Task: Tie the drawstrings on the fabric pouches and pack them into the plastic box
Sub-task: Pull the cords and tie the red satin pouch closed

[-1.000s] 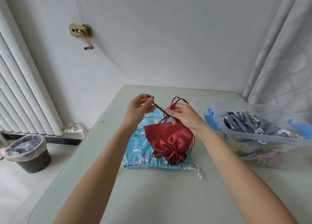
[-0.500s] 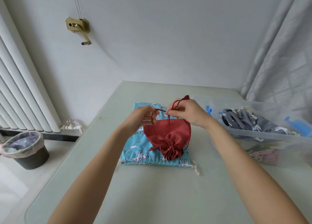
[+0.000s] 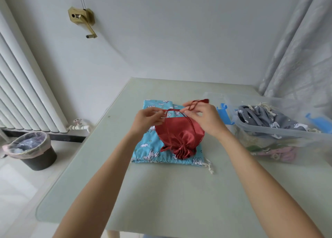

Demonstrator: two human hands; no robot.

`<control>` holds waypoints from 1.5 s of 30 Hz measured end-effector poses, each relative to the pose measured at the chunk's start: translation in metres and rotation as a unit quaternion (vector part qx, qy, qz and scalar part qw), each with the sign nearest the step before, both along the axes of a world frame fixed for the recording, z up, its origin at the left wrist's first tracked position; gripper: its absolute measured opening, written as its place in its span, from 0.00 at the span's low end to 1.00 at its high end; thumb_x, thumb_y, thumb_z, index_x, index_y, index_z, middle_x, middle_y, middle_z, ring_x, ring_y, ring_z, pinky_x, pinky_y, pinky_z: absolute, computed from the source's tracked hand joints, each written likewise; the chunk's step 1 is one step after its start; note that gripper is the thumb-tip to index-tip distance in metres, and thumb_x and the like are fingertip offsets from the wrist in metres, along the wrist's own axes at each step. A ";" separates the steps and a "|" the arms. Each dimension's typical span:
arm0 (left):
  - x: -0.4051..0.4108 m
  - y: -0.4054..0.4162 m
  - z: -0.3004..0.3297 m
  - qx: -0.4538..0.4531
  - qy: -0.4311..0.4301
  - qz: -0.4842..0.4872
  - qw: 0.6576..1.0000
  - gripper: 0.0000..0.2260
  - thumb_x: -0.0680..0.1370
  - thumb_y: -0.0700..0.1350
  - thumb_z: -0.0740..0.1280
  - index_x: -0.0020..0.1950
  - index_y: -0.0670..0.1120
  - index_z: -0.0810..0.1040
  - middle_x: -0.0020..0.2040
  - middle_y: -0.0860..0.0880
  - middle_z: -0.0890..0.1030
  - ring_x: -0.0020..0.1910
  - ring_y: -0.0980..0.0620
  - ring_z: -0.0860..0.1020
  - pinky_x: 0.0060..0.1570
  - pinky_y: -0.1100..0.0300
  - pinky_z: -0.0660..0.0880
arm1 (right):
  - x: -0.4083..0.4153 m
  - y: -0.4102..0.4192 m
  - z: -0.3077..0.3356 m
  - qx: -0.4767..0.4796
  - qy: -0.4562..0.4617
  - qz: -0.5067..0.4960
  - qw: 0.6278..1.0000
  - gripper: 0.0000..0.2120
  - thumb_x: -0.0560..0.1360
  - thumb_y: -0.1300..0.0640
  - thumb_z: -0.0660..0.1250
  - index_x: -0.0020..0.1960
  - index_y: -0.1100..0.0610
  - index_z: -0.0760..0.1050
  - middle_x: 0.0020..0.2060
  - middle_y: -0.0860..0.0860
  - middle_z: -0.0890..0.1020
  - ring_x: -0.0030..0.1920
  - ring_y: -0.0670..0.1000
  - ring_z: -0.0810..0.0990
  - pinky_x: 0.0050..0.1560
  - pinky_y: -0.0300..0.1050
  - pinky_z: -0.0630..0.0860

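A red satin pouch (image 3: 178, 134) lies on a blue cartoon-print pouch (image 3: 145, 144) in the middle of the table, its gathered mouth toward me. My left hand (image 3: 147, 119) pinches one stretch of the red drawstring (image 3: 172, 110) at the pouch's far edge. My right hand (image 3: 204, 119) pinches the other stretch, and a loop of the string stands up above its fingers. The two hands are close together over the pouch. At the right stands the clear plastic box (image 3: 269, 130) with a grey printed pouch (image 3: 265, 117) on top of other pouches.
The box has blue latches (image 3: 222, 110) and its clear lid lies behind it. A bin (image 3: 34, 151) with a liner stands on the floor at the left, below a white radiator (image 3: 27, 87). A curtain (image 3: 301, 49) hangs at the right.
My hands have come down toward the table and closer together, drawing the red string into a short span between them. The raised loop has grown smaller.
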State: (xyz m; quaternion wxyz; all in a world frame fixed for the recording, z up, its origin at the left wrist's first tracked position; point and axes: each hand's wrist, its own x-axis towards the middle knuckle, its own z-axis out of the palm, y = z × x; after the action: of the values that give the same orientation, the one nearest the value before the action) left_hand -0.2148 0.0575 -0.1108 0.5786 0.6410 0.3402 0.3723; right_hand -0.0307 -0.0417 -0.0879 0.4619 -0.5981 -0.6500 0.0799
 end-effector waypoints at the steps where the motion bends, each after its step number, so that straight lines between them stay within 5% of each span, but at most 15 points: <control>1: -0.006 0.001 -0.004 -0.009 0.013 0.037 0.999 0.04 0.78 0.39 0.65 0.47 0.42 0.80 0.32 0.51 0.80 0.27 0.57 0.76 0.31 0.65 0.73 | 0.002 -0.008 -0.008 0.001 -0.002 -0.032 0.999 0.05 0.74 0.61 0.68 0.47 0.58 0.83 0.45 0.50 0.82 0.47 0.39 0.78 0.53 0.31 0.71; 4: -0.029 -0.001 -0.019 -0.027 0.077 0.126 0.989 0.10 0.76 0.41 0.61 0.37 0.46 0.77 0.30 0.51 0.70 0.27 0.55 0.65 0.28 0.64 0.63 | 0.008 -0.036 -0.043 -0.071 -0.095 -0.118 0.986 0.07 0.76 0.55 0.66 0.45 0.56 0.81 0.40 0.50 0.83 0.41 0.51 0.80 0.46 0.49 0.76; 7: -0.053 -0.004 -0.031 -0.002 0.127 0.163 0.978 0.11 0.74 0.42 0.61 0.33 0.47 0.76 0.31 0.49 0.69 0.31 0.52 0.65 0.29 0.60 0.60 | 0.016 -0.059 -0.059 -0.089 -0.164 -0.185 0.965 0.09 0.77 0.53 0.64 0.44 0.57 0.79 0.34 0.52 0.80 0.37 0.58 0.79 0.35 0.48 0.73; 12: -0.092 -0.011 -0.040 0.096 0.306 0.167 0.933 0.09 0.71 0.48 0.63 0.33 0.49 0.79 0.31 0.47 0.74 0.32 0.48 0.74 0.32 0.59 0.63 | 0.031 -0.089 -0.065 -0.162 -0.252 -0.291 0.909 0.11 0.79 0.57 0.60 0.49 0.64 0.77 0.42 0.63 0.81 0.43 0.64 0.80 0.37 0.49 0.70; 16: -0.104 -0.017 -0.044 0.219 0.485 0.138 0.836 0.08 0.74 0.53 0.66 0.50 0.56 0.82 0.60 0.53 0.76 0.43 0.48 0.79 0.45 0.57 0.72 | 0.031 -0.112 -0.074 -0.241 -0.266 -0.282 0.890 0.09 0.76 0.57 0.64 0.49 0.63 0.76 0.44 0.61 0.82 0.47 0.62 0.80 0.42 0.49 0.72; 20: -0.066 -0.044 -0.037 0.358 0.319 0.056 0.876 0.11 0.76 0.48 0.67 0.58 0.53 0.79 0.59 0.52 0.77 0.53 0.51 0.76 0.51 0.58 0.71 | 0.022 -0.123 -0.056 -0.310 -0.183 -0.278 0.891 0.17 0.72 0.46 0.68 0.40 0.61 0.76 0.37 0.58 0.80 0.43 0.60 0.79 0.39 0.47 0.72; 23: -0.034 -0.061 -0.041 0.389 0.288 -0.032 0.874 0.08 0.77 0.45 0.66 0.55 0.51 0.80 0.53 0.53 0.80 0.51 0.53 0.77 0.50 0.57 0.74 | 0.009 -0.128 -0.037 -0.259 -0.293 -0.354 0.850 0.19 0.75 0.44 0.64 0.37 0.59 0.77 0.36 0.60 0.80 0.42 0.61 0.80 0.37 0.47 0.70; 26: -0.021 -0.062 -0.047 0.375 0.275 -0.017 0.885 0.06 0.76 0.42 0.67 0.51 0.49 0.80 0.48 0.52 0.81 0.42 0.57 0.77 0.46 0.59 0.75 | -0.010 -0.114 -0.031 -0.114 -0.238 -0.308 0.914 0.13 0.76 0.49 0.65 0.38 0.58 0.75 0.35 0.57 0.81 0.38 0.59 0.79 0.35 0.46 0.69; 28: -0.017 -0.060 -0.049 0.366 0.275 -0.021 0.889 0.05 0.75 0.42 0.68 0.49 0.49 0.80 0.46 0.53 0.81 0.41 0.57 0.78 0.45 0.58 0.76 | -0.022 -0.097 -0.038 -0.112 -0.162 -0.209 0.958 0.08 0.75 0.53 0.66 0.42 0.56 0.74 0.39 0.53 0.82 0.41 0.56 0.79 0.39 0.48 0.73; 31: -0.015 -0.056 -0.051 0.361 0.296 -0.048 0.883 0.04 0.73 0.43 0.70 0.47 0.51 0.80 0.43 0.55 0.81 0.43 0.55 0.78 0.45 0.54 0.77 | -0.030 -0.078 -0.059 -0.176 -0.174 -0.143 0.958 0.06 0.76 0.54 0.65 0.50 0.56 0.73 0.44 0.52 0.83 0.46 0.55 0.80 0.46 0.50 0.74; 35: -0.013 -0.056 -0.054 0.381 0.298 -0.037 0.874 0.04 0.74 0.44 0.70 0.47 0.52 0.81 0.40 0.57 0.79 0.43 0.54 0.75 0.43 0.54 0.75 | -0.024 -0.070 -0.067 -0.168 -0.097 -0.135 0.972 0.03 0.73 0.59 0.68 0.46 0.56 0.76 0.38 0.48 0.81 0.41 0.51 0.80 0.46 0.48 0.75; 40: -0.020 -0.050 -0.053 0.332 0.232 0.003 0.914 0.05 0.73 0.42 0.71 0.46 0.50 0.84 0.42 0.53 0.83 0.36 0.58 0.79 0.41 0.63 0.76 | -0.009 -0.069 -0.058 -0.144 0.038 -0.106 0.983 0.05 0.71 0.62 0.72 0.40 0.53 0.79 0.34 0.49 0.83 0.35 0.45 0.82 0.44 0.38 0.77; 45: -0.035 -0.041 -0.054 0.294 0.170 0.009 0.940 0.06 0.70 0.40 0.74 0.46 0.46 0.85 0.39 0.53 0.82 0.34 0.54 0.81 0.41 0.59 0.78 | 0.008 -0.065 -0.056 -0.121 0.062 -0.120 0.983 0.05 0.71 0.63 0.72 0.41 0.53 0.81 0.33 0.49 0.83 0.30 0.41 0.79 0.39 0.35 0.78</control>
State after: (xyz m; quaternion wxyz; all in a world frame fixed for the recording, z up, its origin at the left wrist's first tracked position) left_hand -0.2498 0.0166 -0.1647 0.2942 0.8332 0.3145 0.3469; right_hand -0.0231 -0.1069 -0.1440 0.4317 -0.7172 -0.5292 0.1382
